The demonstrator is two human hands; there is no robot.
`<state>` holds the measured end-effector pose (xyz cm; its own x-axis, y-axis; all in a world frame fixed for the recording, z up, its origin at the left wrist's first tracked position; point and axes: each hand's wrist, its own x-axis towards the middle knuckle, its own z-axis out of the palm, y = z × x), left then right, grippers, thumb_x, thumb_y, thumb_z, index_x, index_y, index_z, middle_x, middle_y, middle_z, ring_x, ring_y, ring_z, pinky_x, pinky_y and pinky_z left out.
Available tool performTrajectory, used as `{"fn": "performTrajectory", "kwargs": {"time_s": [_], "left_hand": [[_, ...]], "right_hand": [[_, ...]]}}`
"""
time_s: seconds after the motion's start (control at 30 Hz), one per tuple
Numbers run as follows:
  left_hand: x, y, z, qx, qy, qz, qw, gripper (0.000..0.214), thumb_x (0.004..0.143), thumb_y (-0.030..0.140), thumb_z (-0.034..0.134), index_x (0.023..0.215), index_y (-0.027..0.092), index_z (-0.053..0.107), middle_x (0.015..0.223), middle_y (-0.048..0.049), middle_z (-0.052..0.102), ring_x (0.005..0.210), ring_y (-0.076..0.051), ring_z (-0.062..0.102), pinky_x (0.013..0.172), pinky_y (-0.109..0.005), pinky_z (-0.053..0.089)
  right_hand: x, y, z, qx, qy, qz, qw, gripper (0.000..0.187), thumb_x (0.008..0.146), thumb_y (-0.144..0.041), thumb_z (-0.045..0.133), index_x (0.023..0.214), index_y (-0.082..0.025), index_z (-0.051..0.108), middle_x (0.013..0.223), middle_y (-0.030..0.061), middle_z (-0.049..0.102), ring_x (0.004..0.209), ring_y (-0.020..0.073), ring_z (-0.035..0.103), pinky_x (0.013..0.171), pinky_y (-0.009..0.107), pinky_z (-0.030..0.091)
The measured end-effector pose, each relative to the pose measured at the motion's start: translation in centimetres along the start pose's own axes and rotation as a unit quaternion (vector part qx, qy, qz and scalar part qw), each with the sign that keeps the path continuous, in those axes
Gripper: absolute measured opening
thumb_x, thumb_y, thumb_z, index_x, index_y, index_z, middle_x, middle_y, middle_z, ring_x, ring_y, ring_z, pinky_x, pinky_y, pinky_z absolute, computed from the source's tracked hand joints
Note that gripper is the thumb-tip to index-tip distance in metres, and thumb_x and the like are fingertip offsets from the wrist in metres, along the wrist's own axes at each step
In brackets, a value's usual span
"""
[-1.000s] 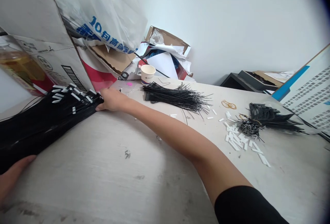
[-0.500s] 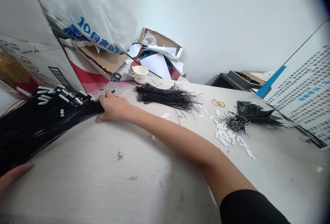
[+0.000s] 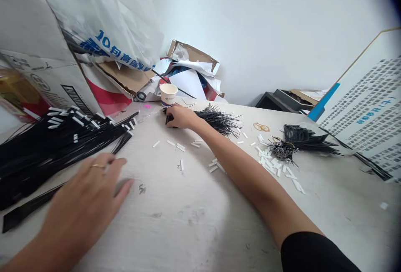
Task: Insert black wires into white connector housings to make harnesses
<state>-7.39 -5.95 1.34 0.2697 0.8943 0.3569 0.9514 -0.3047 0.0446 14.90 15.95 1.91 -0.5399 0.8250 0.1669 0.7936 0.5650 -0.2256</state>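
My right hand (image 3: 180,116) reaches across the table, its fingers closed round the left end of a bundle of thin black wires (image 3: 221,120). The loose ends fan out to the right; the gripped end is partly hidden by the fingers. My left hand (image 3: 90,201) hovers low over the table at the left, fingers spread, with nothing visible in it. Beside it lies a large pile of long black wires (image 3: 37,151) with white pieces on their far ends. A flat black strip of wires (image 3: 25,211) sticks out to the left of that hand.
Small white pieces (image 3: 269,163) lie scattered over the table (image 3: 175,230). Behind my right hand stands a paper cup (image 3: 168,95). Rubber bands (image 3: 261,127) and another black bundle (image 3: 307,138) are at the right. Cartons (image 3: 40,54) and a plastic bag (image 3: 112,17) border the left.
My right hand has left the large wire pile and moved right to the middle bundle. My left hand has come further into view from the lower left, away from the pile's near edge.
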Motion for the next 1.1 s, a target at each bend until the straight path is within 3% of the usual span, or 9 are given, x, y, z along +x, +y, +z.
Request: {"fn": "performTrajectory", "kwargs": {"time_s": [0.07,0.17,0.37,0.47,0.53,0.6,0.73,0.83,1.1], "left_hand": [[2.4,2.4,1.3,0.026,-0.02,0.037,0.999,0.026,0.088,0.035,0.047,0.105,0.021,0.059,0.11,-0.0139,0.058,0.101,-0.037,0.056,0.077,-0.051,0.049],[5.2,3.8,3.6,-0.078,-0.031,0.06,0.995,0.028,0.089,0.03,0.048,0.114,0.017,0.055,0.114,-0.0114,0.06,0.104,-0.029,0.058,0.088,-0.045,0.049],[6.8,-1.9,5.1,-0.107,0.014,0.067,0.992,0.02,0.086,0.032,0.05,0.102,0.023,0.057,0.107,-0.0073,0.065,0.106,-0.028,0.058,0.096,-0.042,0.045],[6.9,-4.9,4.5,-0.098,0.034,0.036,0.994,0.023,0.084,0.04,0.047,0.096,0.024,0.058,0.1,-0.0072,0.065,0.094,-0.031,0.062,0.086,-0.044,0.048],[7.1,-6.4,4.1,-0.078,0.035,0.028,0.996,0.028,0.081,0.045,0.045,0.094,0.024,0.058,0.095,-0.001,0.066,0.086,-0.026,0.063,0.083,-0.04,0.05],[7.4,-7.4,3.7,-0.065,0.046,0.031,0.996,0.029,0.08,0.048,0.041,0.088,0.028,0.059,0.091,0.0036,0.068,0.09,-0.024,0.064,0.086,-0.036,0.049],[7.8,-8.1,3.4,-0.029,0.078,0.03,0.996,0.031,0.078,0.051,0.035,0.073,0.03,0.058,0.082,-0.0013,0.069,0.087,-0.027,0.066,0.086,-0.039,0.048],[8.1,-7.0,3.7,-0.032,0.075,0.059,0.995,0.028,0.08,0.045,0.037,0.072,0.028,0.057,0.081,-0.0048,0.067,0.09,-0.029,0.063,0.093,-0.044,0.046],[11.3,1.2,4.1,-0.087,0.063,0.063,0.992,0.016,0.087,0.026,0.047,0.091,0.02,0.061,0.092,-0.0068,0.072,0.087,-0.024,0.068,0.082,-0.04,0.054]], "right_hand": [[0.0,-0.5,0.4,0.011,0.012,-0.01,1.0,0.023,0.086,-0.029,0.066,0.102,-0.014,0.062,0.113,0.0077,0.06,0.099,0.0212,0.059,0.083,0.039,0.051],[-0.3,-0.7,-0.8,0.041,0.048,-0.021,0.998,0.017,0.076,-0.018,0.071,0.087,-0.014,0.06,0.104,0.007,0.061,0.094,0.0219,0.058,0.078,0.036,0.047],[-3.2,2.7,-8.4,0.144,0.131,-0.014,0.981,0.011,0.09,-0.018,0.05,0.084,-0.021,0.042,0.073,-0.001,0.059,0.069,0.0136,0.058,0.062,0.027,0.043],[-5.3,5.1,-12.4,0.358,0.265,-0.013,0.895,0.018,0.091,-0.018,0.05,0.084,-0.025,0.035,0.064,-0.0054,0.056,0.057,0.011,0.057,0.055,0.026,0.043],[-6.4,6.3,-14.2,0.426,0.393,-0.015,0.815,0.017,0.095,-0.026,0.044,0.081,-0.026,0.035,0.066,-0.005,0.052,0.055,0.0092,0.054,0.052,0.024,0.041],[-7.0,7.1,-15.1,0.436,0.474,0.015,0.765,0.019,0.098,-0.031,0.036,0.079,-0.026,0.034,0.068,-0.0039,0.05,0.052,0.0089,0.05,0.047,0.023,0.036],[-6.9,7.2,-15.1,0.387,0.477,0.066,0.787,0.021,0.092,-0.033,0.047,0.078,-0.027,0.032,0.067,-0.0038,0.05,0.044,0.0104,0.041,0.041,0.025,0.026],[-6.1,6.4,-14.5,0.393,0.485,0.039,0.78,0.021,0.093,-0.033,0.044,0.077,-0.027,0.032,0.067,-0.0035,0.051,0.043,0.0095,0.038,0.041,0.024,0.025],[-4.7,5.4,-13.3,0.423,0.399,0.051,0.812,0.021,0.092,-0.036,0.047,0.076,-0.025,0.038,0.061,-0.0049,0.048,0.041,0.0077,0.039,0.039,0.02,0.025]]}}
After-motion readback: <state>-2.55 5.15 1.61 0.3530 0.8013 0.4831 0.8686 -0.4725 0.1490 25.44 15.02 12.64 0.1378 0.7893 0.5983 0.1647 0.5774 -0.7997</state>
